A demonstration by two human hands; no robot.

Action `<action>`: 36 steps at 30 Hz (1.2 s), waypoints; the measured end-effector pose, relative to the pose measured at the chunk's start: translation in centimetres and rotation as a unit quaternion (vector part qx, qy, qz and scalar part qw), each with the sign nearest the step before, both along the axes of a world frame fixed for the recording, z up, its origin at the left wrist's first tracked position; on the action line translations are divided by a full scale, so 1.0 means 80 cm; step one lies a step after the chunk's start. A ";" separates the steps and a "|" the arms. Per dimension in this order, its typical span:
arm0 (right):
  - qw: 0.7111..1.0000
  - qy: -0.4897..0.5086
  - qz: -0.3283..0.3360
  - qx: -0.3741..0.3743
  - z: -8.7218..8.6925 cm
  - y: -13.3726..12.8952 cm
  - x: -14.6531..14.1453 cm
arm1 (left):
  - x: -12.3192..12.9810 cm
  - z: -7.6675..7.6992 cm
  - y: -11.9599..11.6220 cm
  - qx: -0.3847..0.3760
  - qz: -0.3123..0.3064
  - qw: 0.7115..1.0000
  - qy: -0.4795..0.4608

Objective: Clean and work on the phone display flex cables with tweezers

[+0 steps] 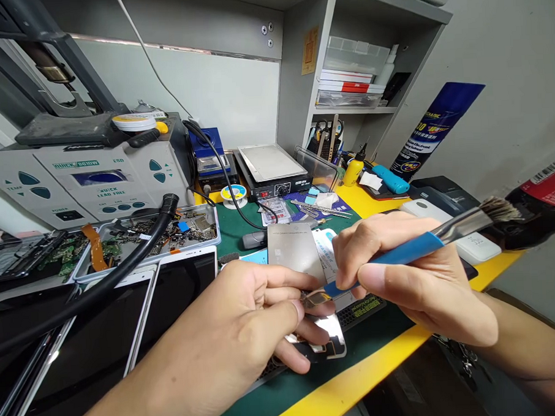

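My right hand (400, 270) is closed round a blue-handled brush (405, 249). Its bristles point up to the right, and its other end reaches down to the fingers of my left hand (255, 319). Between the thumb and fingers of my left hand is a small part (316, 299) with a golden sheen, largely hidden. Below those fingers lies an opened phone piece (337, 340) with a white and black inner side. Just behind the hands rests a grey metal plate (294, 247).
Several phones (180, 292) lie at the left, beside a tray of circuit boards (209, 240). A black hose (119, 276) crosses them from the soldering station (87, 185). A heating plate (276, 171) stands behind. At the right are a spray can (433, 130) and a dark bottle (541, 202).
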State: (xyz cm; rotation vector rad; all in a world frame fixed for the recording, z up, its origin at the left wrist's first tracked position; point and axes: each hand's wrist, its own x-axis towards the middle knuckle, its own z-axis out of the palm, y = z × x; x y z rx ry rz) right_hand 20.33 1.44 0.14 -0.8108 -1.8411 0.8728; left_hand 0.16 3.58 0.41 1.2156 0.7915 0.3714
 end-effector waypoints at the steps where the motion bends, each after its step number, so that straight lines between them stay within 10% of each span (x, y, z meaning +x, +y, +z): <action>1: 1.000 -0.001 -0.003 0.001 0.000 0.000 0.000 | 0.001 0.000 0.001 -0.005 0.000 1.000 0.000; 36: 0.999 0.027 -0.016 -0.004 -0.002 0.002 -0.001 | 0.000 -0.007 -0.001 0.018 -0.017 1.000 0.011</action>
